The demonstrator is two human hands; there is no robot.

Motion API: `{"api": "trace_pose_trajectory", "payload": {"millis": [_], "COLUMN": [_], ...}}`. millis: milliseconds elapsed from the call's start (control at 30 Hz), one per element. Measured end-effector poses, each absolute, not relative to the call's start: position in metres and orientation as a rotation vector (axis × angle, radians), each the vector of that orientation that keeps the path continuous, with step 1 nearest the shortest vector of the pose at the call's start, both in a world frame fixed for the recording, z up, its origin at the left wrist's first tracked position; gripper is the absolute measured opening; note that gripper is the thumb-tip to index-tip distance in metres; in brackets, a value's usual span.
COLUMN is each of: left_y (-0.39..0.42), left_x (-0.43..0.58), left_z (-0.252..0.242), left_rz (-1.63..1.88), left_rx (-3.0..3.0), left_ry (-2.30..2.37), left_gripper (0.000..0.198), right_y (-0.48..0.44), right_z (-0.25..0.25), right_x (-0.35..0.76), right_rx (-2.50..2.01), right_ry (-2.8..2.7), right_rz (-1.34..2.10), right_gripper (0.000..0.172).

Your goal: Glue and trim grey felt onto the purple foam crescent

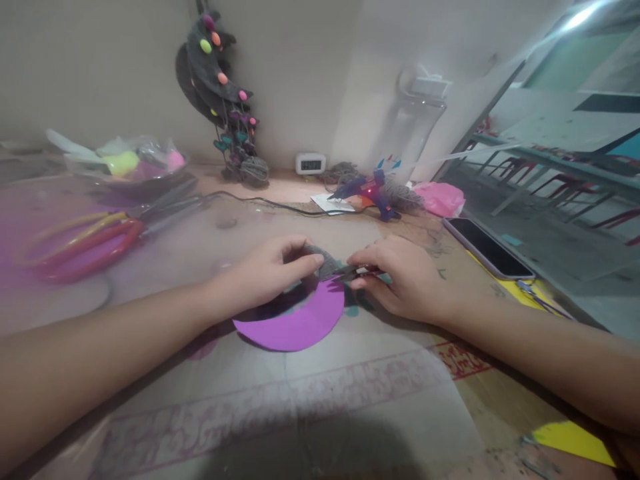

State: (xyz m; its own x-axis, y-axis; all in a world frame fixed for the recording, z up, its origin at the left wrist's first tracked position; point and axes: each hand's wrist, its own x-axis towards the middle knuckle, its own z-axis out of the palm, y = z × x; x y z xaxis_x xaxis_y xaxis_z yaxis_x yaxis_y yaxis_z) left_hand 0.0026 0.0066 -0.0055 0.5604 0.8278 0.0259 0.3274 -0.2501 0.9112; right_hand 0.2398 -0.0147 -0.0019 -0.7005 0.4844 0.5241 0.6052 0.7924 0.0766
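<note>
A purple crescent-shaped cutout (pixel 295 327) lies over the table, its upper end wrapped in grey yarn (pixel 326 264). My left hand (pixel 280 270) is closed on this wrapped end, with the thumb pressing on the yarn. In my right hand (pixel 400 277) is a pair of small dark scissors (pixel 347 272), their tips at the edge where yarn meets bare purple. The fingers of that hand are curled around the handles, which are partly hidden.
Large red-and-yellow-handled scissors (pixel 100 247) lie at left near a plastic-wrapped bowl (pixel 130 167). Along the back are a small digital clock (pixel 311 164), a blue glue gun (pixel 370 192) and its cord. A phone (pixel 487 247) sits at right. Decorated grey crescents (pixel 210 73) hang on the wall.
</note>
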Motion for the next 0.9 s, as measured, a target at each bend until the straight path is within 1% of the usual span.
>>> {"api": "trace_pose_trajectory", "payload": {"millis": [300,900], "left_y": [0.0029,0.0027], "left_x": [0.0035,0.0035], "left_z": [-0.0022,-0.0002], "left_rz": [0.655,0.632], "left_rx": [1.792,1.814], "left_ry": [0.941,0.935], "left_gripper": [0.022,0.021], "right_y": [-0.0132,-0.0145], "right_z": [-0.0039,-0.0013], "right_x": [0.2363,0.2340], "right_rx": [-0.918,-0.878], "right_ry": [-2.477,-2.500], "right_rz": [-0.314,-0.403], "right_gripper": [0.037,0.035]}}
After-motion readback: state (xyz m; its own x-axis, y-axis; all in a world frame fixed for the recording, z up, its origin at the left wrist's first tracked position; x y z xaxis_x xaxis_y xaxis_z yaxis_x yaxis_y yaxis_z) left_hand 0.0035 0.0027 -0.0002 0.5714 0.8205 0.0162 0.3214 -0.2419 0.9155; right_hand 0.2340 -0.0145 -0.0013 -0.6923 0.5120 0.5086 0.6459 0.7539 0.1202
